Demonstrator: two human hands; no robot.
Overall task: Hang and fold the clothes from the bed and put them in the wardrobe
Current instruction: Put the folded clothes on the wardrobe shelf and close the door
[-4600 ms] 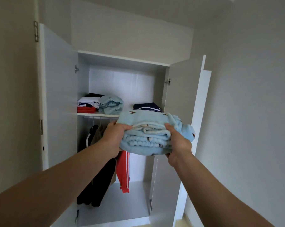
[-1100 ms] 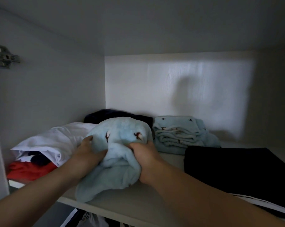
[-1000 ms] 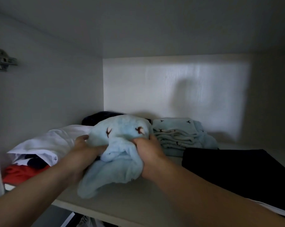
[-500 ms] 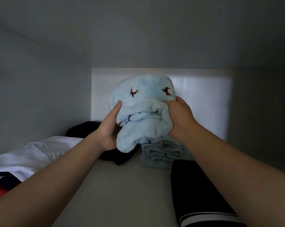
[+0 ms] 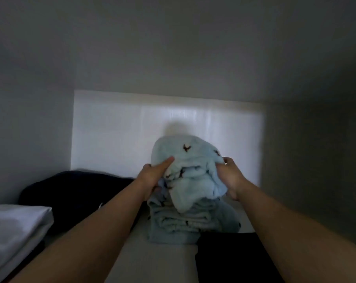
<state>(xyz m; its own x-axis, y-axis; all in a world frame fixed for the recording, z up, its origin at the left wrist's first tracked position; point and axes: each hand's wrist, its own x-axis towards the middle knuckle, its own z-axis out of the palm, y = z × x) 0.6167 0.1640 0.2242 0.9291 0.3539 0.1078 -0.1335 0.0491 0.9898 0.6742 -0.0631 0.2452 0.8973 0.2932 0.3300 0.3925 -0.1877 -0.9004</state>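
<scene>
Left hand (image 5: 152, 177) and right hand (image 5: 230, 178) both clutch the blue bundle (image 5: 190, 158) over the folded blue stack (image 5: 183, 223); released lopsided, it could unroll and slide off

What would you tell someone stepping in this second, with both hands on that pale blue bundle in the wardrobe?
Left-hand grip: holds the pale blue bundle on its left side.
Right-hand grip: pinches its right side.
The bundle is over the matching folded blue stack at the back of the shelf; contact unclear.
Done: a white pile, a dark garment and a black garment lie on the shelf.
Left: set the bundle down, let go. The bed is out of view.
</scene>
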